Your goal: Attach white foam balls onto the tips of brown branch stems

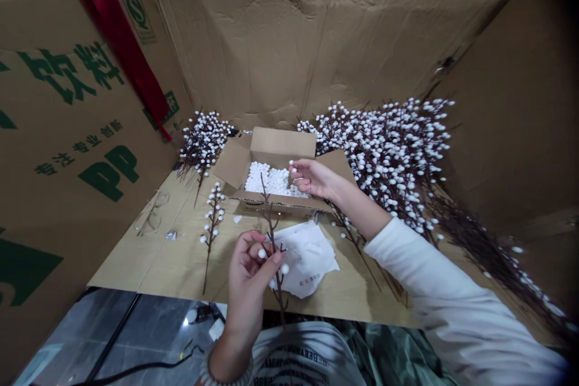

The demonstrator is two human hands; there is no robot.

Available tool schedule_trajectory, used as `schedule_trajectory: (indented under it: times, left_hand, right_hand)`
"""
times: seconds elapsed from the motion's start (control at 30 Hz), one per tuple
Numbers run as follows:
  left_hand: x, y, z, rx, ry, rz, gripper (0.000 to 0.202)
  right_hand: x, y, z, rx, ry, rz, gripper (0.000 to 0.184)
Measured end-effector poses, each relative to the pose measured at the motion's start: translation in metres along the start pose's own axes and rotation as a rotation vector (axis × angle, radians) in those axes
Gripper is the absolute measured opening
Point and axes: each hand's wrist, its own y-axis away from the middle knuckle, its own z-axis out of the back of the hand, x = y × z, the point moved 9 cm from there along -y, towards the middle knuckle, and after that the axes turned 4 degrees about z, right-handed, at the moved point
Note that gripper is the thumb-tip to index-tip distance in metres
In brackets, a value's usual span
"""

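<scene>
My left hand [249,265] is closed around a brown artificial twig [270,220], held upright in front of my body. A few white balls [284,268] sit on its lower side shoots, while the upper shoots are mostly bare. Over an open cardboard box [283,143], my right hand [319,180] has its fingers pinched on a small white ball [292,163]. Loose white balls [260,178] fill the box beneath it. A torn white paper [312,256] lies on the table behind the twig.
A finished-looking berry twig [212,217] lies left of the box. Bunches of white-berried twigs stand at the back left [205,139] and right [384,145]. Bare brown stems [470,229] lie far right. Glasses [151,214] rest near the left cardboard wall [149,90].
</scene>
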Motion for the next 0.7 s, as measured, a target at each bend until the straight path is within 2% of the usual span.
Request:
schedule_trajectory:
  times: [0.23,0.37,0.47,0.57,0.63,0.7]
  left_hand:
    - [-0.002,0.000,0.001,-0.006,0.003,-0.024,0.029]
    - [-0.004,0.000,0.001,-0.017,0.003,-0.032,0.029]
    - [-0.005,0.001,0.002,-0.030,-0.002,-0.039,0.031]
    - [-0.005,0.002,0.002,-0.039,-0.015,-0.041,0.034]
    - [-0.004,0.003,0.001,-0.032,-0.028,-0.037,0.036]
    - [-0.002,0.005,-0.001,-0.023,-0.038,-0.035,0.038]
  right_hand:
    - [0.003,0.002,0.005,-0.159,0.003,0.090,0.034]
    - [0.018,0.015,0.005,-0.203,-0.024,0.170,0.023]
    - [0.033,0.040,0.003,-0.208,-0.070,0.235,0.017]
    - [0.042,0.081,-0.002,-0.198,-0.154,0.322,0.009]
    - [0.040,0.110,-0.013,-0.152,-0.277,0.412,0.006]
    - [0.024,0.134,-0.026,-0.143,-0.355,0.445,0.016]
